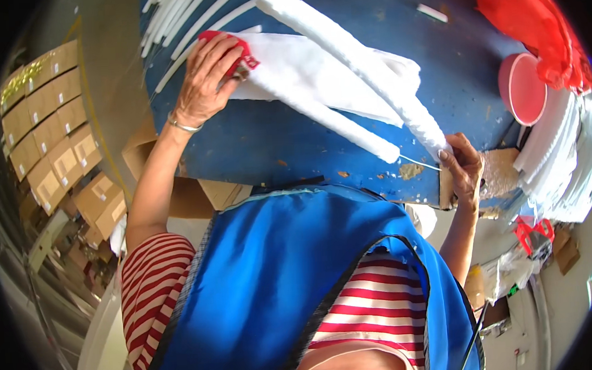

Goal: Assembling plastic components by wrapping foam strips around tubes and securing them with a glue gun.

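A: Entry, head view. Left hand (203, 79) lies palm down on a white fabric piece (304, 77) spread on the blue worktable (267, 146). Fingers bent, tips pressing a red trim patch (239, 50) at the fabric's upper left corner. A thin metal bangle (184, 126) sits on that wrist.

B: Right hand?

A: Right hand (462, 169) is at the table's near edge, fingers closed together in a pinch on the lower end of a long white fuzzy strip (363, 67). A thin white cord or wire (421, 162) runs from near a second white strip's tip (391, 154) to that pinch. Whether the hand also holds the cord, cannot tell.

B: Position of the strip?

A: Runs diagonally from the table's far middle down to the right hand, lying over the white fabric.

B: Surroundings?

A: Pink round lid or dish (524, 89) on the table at right, red cloth (542, 25) just beyond it, a stack of white strips (562, 157) at the right edge. Thin white rods (180, 17) at far left of the table. Cardboard boxes (45, 124) stacked on the floor to the left. The person wears a blue apron (294, 279) over a red-and-white striped shirt (154, 279).
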